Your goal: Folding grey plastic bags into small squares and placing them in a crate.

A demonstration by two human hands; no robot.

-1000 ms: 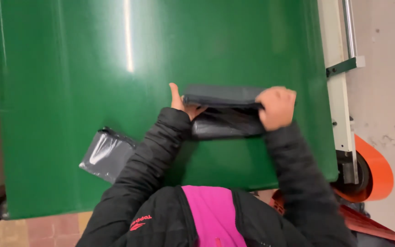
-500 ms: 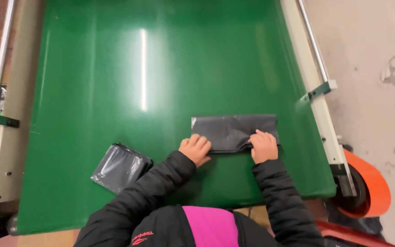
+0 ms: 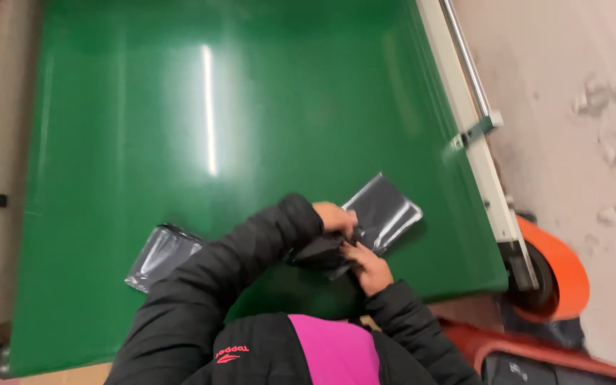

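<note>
Gripping one end of the dark plastic bag (image 3: 383,214), left hand (image 3: 335,217) and right hand (image 3: 370,267) close together; its long axis runs up-right across the green surface (image 3: 180,107).

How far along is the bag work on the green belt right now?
Looks done: one flat dark plastic bag lies by itself on the green belt. In hand: the left hand and right hand both grip a second dark bag, bunched at its near end. Left: that bag is not yet laid flat.
</note>
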